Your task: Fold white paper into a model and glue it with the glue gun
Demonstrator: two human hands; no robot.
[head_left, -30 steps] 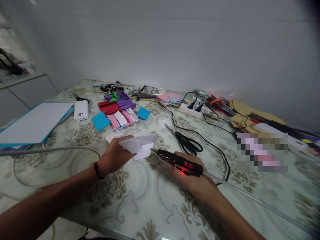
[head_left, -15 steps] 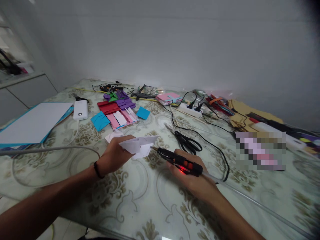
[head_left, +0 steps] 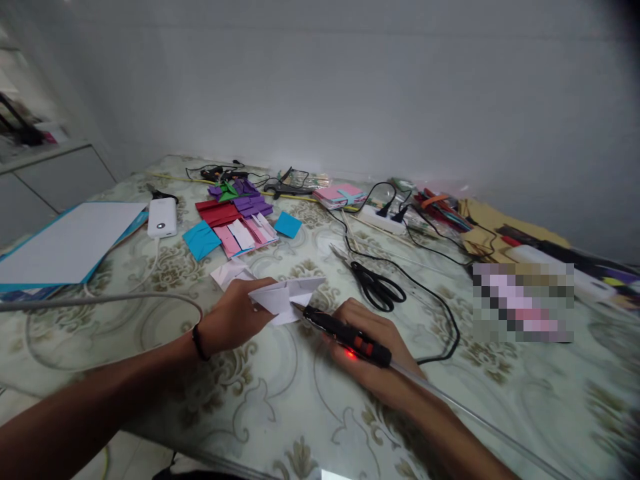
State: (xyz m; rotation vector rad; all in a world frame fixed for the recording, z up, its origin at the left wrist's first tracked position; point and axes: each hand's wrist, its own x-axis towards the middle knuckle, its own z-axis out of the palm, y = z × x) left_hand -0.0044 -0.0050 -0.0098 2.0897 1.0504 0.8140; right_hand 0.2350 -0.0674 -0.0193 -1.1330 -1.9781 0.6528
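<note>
Pinched in my left hand [head_left: 240, 317] is a folded piece of white paper [head_left: 287, 298], held just above the table. My right hand [head_left: 373, 340] grips a black hot glue gun [head_left: 345, 330] with a red light glowing on its side. A long clear glue stick [head_left: 465, 400] trails out of its back end. The metal nozzle reaches the inner fold of the paper; whether they touch I cannot tell. Another folded white paper [head_left: 230, 272] lies just behind my left hand. Black-handled scissors [head_left: 377, 287] rest open beyond my right hand.
Folded coloured papers [head_left: 235, 217] lie past my left hand, beside a white power bank [head_left: 163, 217]. White and blue sheets [head_left: 70, 240] are stacked at left. A white power strip [head_left: 383, 219] feeds a black cord [head_left: 453, 320] that curves round the scissors. Brown paper [head_left: 515, 223] lies at right.
My right hand has brought the glue gun left, so its nozzle is now in the fold of the white paper. My left hand and the paper have shifted slightly right and down.
</note>
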